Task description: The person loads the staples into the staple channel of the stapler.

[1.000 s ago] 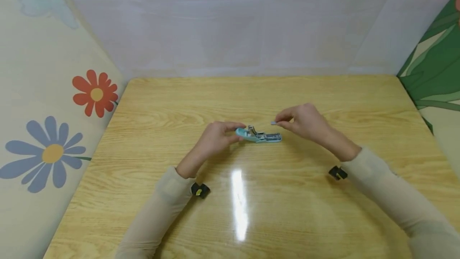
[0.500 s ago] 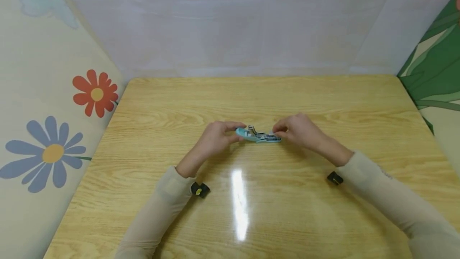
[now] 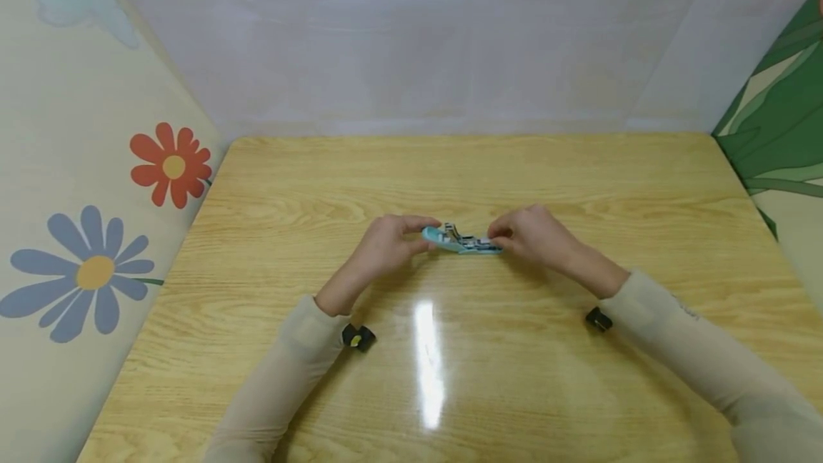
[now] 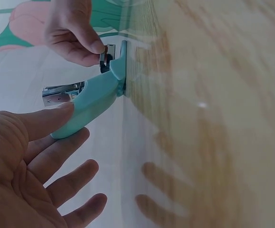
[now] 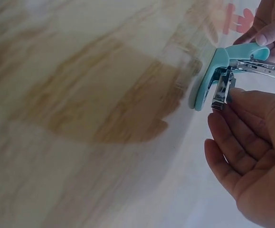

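A teal stapler (image 3: 444, 238), folded wide apart, rests on the table with its metal parts bare. My left hand (image 3: 386, 245) pinches its raised teal handle end between thumb and forefinger, the other fingers spread, as the left wrist view shows. At the far end, thumb and forefinger of my right hand (image 3: 534, 234) pinch a short strip of staples (image 5: 232, 89) along the metal magazine (image 5: 221, 90). Those fingers cover part of the strip. The other metal arm (image 5: 258, 68) of the stapler sticks out from the handle side.
The glossy wood-grain table (image 3: 321, 184) lies under both hands, with a bright light reflection in front of the stapler. A white sheet (image 3: 418, 56) hangs behind it. Flower-painted panels (image 3: 64, 163) flank the sides. Each wrist carries a small black camera (image 3: 358, 339).
My right hand has come left and down with the strip of staples, from beside the stapler onto its magazine, and stayed there over the last half second. The left hand keeps its hold.
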A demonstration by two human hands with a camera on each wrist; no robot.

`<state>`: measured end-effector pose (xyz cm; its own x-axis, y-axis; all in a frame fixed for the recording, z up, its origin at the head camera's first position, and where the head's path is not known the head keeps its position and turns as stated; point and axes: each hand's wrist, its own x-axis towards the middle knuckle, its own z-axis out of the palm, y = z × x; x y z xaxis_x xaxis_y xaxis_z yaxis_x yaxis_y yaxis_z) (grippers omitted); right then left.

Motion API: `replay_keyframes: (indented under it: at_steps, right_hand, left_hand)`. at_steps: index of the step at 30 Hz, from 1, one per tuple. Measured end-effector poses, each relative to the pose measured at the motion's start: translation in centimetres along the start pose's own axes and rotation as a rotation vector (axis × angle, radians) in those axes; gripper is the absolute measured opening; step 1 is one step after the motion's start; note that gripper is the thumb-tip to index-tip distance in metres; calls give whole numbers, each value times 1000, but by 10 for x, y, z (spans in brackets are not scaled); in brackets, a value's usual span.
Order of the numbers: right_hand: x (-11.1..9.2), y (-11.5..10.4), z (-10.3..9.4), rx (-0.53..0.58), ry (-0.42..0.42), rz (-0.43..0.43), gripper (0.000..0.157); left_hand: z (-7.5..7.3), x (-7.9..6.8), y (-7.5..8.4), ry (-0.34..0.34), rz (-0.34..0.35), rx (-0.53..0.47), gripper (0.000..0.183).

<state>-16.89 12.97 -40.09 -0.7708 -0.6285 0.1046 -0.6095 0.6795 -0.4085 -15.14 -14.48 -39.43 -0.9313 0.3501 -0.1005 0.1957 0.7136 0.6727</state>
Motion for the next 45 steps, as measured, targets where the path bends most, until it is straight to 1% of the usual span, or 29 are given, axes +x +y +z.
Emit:
replay_keyframes:
  at_steps: [12, 22, 29, 33, 40, 45]
  right_hand:
    - [-1, -1, 2, -17, -5, -1, 12]
    - [0, -4, 4, -21, -7, 34, 11]
    - [-1, -5, 5, 0, -18, 63, 11]
    - [-3, -1, 7, 16, -19, 81, 13]
    - [-9, 6, 6, 46, -23, 145, 13]
    - [-10, 7, 3, 49, -16, 135, 12]
  left_hand:
    - [0, 0, 1, -6, -9, 5, 37]
    - [1, 0, 0, -12, -14, 0, 37]
    - [2, 0, -1, -9, -28, -15, 37]
    - [2, 0, 0, -14, -23, -13, 37]
    - [2, 1, -1, -11, -13, -9, 37]
    - [0, 0, 1, -9, -3, -13, 37]
